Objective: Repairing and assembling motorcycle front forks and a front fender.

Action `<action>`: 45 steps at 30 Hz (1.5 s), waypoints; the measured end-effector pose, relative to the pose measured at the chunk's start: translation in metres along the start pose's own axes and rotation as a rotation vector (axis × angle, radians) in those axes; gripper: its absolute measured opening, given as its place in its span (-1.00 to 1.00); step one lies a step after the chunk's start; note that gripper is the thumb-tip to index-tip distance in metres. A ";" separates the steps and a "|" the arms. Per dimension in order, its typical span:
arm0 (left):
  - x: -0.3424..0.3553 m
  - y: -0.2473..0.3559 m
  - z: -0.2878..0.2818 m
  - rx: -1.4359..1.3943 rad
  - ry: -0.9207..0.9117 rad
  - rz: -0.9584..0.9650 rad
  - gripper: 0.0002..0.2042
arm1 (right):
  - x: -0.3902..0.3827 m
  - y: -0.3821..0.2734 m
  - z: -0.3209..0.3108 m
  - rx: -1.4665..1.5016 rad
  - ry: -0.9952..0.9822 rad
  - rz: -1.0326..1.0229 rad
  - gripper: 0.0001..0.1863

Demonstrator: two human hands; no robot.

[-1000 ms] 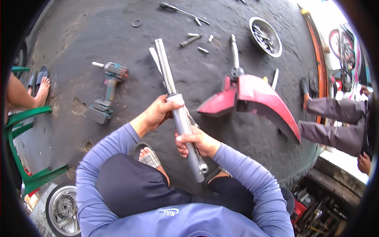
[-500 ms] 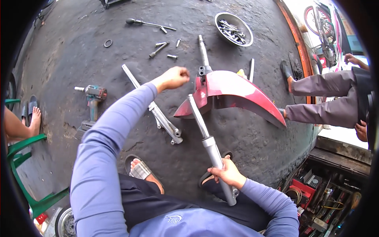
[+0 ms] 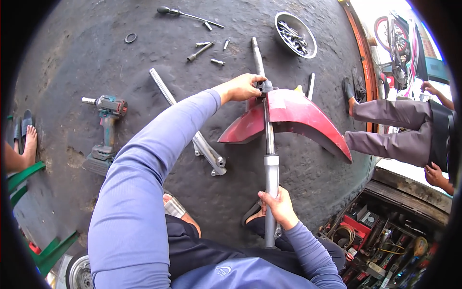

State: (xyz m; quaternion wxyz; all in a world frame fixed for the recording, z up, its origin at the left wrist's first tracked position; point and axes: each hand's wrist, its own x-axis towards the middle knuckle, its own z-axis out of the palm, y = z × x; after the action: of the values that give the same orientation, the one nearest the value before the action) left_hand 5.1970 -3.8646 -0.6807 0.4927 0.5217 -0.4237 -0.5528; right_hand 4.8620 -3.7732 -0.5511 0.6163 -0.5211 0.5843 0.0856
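Fingers of the right hand (image 3: 283, 209) are wrapped around the grey lower tube of a fork leg (image 3: 271, 169), the thumb lying across it. From those fingers the leg runs away from the person, its chrome upper part crossing in front of a red fender (image 3: 308, 113) and reaching a dark clamp (image 3: 265, 86); whether its tip sits inside cannot be told. Fingers of the left hand (image 3: 242, 87) are closed about that clamp's left side, though how firmly they press is unclear, and a bare metal stem (image 3: 258, 57) extends beyond them. Left of the right fingers, a second fork leg (image 3: 207, 151) lies on the dark floor (image 3: 222, 202), passing under the left sleeve (image 3: 163, 142). Well to the left of both hands' fingers lies a cordless driver (image 3: 108, 129). Beyond the left fingers are a small socket (image 3: 217, 62) and, farther out, a long-handled tool (image 3: 190, 17); beyond them to the right, a metal bowl (image 3: 306, 29) holds loose metal pieces. Well right of the right fingers, a co-worker's grey trousers (image 3: 392, 142) show.
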 end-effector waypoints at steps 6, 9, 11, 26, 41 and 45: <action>0.000 -0.004 -0.005 0.015 -0.041 0.032 -0.35 | 0.005 -0.015 0.015 0.064 0.032 0.008 -0.73; 0.002 -0.006 -0.001 -0.003 -0.028 0.066 -0.37 | 0.015 -0.011 0.017 0.073 0.051 0.008 -0.73; 0.002 -0.007 -0.001 0.038 -0.009 0.063 -0.38 | 0.017 -0.011 0.018 0.078 0.065 0.004 -0.73; 0.000 -0.005 -0.003 0.221 0.102 0.073 -0.44 | 0.019 -0.023 0.013 -0.055 0.126 -0.070 -0.71; -0.002 -0.002 -0.002 0.225 0.095 0.068 -0.42 | 0.037 -0.049 -0.005 -0.027 0.022 -0.073 -0.72; -0.004 -0.008 -0.004 0.247 0.107 0.103 -0.41 | 0.036 -0.050 0.000 -0.059 0.029 -0.084 -0.71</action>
State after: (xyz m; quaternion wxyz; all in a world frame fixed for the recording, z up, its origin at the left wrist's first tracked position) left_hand 5.1999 -3.8593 -0.6884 0.4745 0.5846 -0.4878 -0.4417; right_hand 4.9080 -3.8134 -0.5528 0.5954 -0.5640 0.5680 0.0693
